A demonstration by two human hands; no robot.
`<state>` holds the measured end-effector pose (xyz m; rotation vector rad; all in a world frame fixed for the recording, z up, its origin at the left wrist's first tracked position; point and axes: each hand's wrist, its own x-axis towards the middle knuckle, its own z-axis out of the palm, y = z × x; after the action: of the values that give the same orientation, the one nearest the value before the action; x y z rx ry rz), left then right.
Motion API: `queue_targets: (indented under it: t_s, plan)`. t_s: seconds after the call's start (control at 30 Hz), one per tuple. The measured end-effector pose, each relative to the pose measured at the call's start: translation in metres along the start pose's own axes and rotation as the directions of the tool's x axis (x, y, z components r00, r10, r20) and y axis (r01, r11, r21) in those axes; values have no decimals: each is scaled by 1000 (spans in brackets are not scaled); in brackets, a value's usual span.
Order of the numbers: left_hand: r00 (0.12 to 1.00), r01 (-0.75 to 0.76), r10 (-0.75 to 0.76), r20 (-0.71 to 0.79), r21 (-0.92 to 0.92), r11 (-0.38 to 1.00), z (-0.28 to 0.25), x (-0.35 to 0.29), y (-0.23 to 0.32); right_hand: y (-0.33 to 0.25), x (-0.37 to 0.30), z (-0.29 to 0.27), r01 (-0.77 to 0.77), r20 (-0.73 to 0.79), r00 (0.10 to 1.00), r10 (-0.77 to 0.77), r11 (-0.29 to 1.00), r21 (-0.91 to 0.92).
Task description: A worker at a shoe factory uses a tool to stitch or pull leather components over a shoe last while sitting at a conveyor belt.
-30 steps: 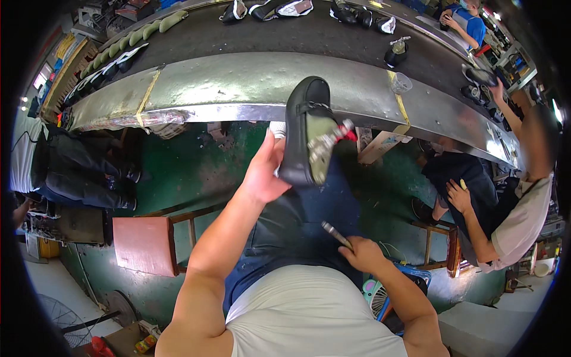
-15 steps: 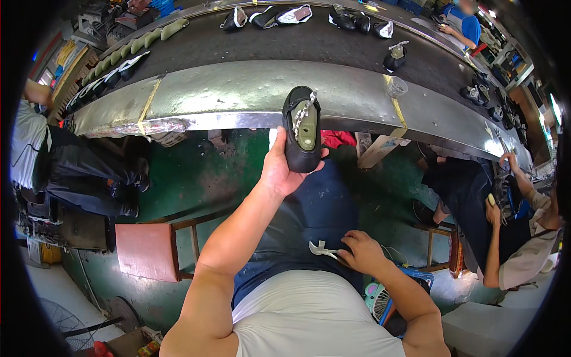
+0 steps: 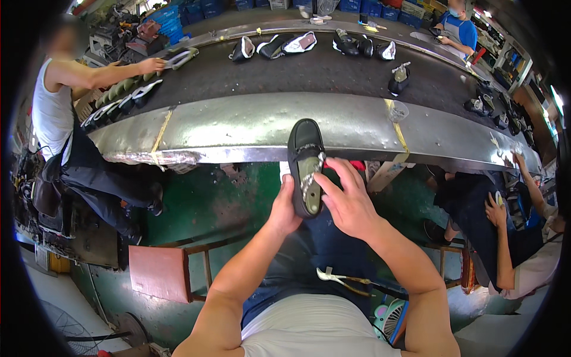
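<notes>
A black shoe (image 3: 306,137), toe pointing away from me, is upright in my left hand (image 3: 285,209), whose fingers wrap its left side and heel. Inside it sits an olive-green shoe last (image 3: 314,199) with a light twisted cord (image 3: 308,178) along it. My right hand (image 3: 352,205) is at the shoe's right side with its fingers apart. Its fingertips reach the cord; whether they press on it I cannot tell. Across my lap lie lasting pincers (image 3: 342,278) with a pale metal head and yellowish handles.
Ahead runs a dark conveyor belt (image 3: 226,77) behind a metal ledge (image 3: 238,128), with several shoes on it. A person (image 3: 59,101) at left reaches over the belt; another (image 3: 535,250) sits at right. A brown stool (image 3: 159,272) and a small fan (image 3: 389,321) stand near me.
My right hand has let go of the pincers on my lap and come up to the shoe. The shoe has turned so its toe points away. The person at left now reaches over the belt.
</notes>
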<state>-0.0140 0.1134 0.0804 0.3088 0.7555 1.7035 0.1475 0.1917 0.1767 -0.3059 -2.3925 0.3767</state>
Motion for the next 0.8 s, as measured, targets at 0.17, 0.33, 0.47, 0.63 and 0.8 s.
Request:
queue_targets:
  t_s: [0.17, 0.33, 0.47, 0.63, 0.8]
  plan:
    - [1000, -12, 14, -19, 74, 997, -9, 3, 0, 26, 45, 9, 136, 138, 980, -141, 990, 43]
    - [998, -53, 59, -38, 125, 991, 13, 1, 22, 47, 52, -6, -271, 287, 956, 56, 538, 798]
    - [985, 128, -135, 108, 72, 989, 2, 1, 41, 47, 76, -30, 140, 119, 969, -217, 878, 458]
    - [995, 87, -93, 27, 178, 980, 24, 3, 45, 69, 71, -3, 185, 218, 933, -285, 902, 391]
    - [997, 68, -71, -1, 280, 958, 29, 13, 51, 87, 68, -12, -269, 288, 958, -1, 348, 898]
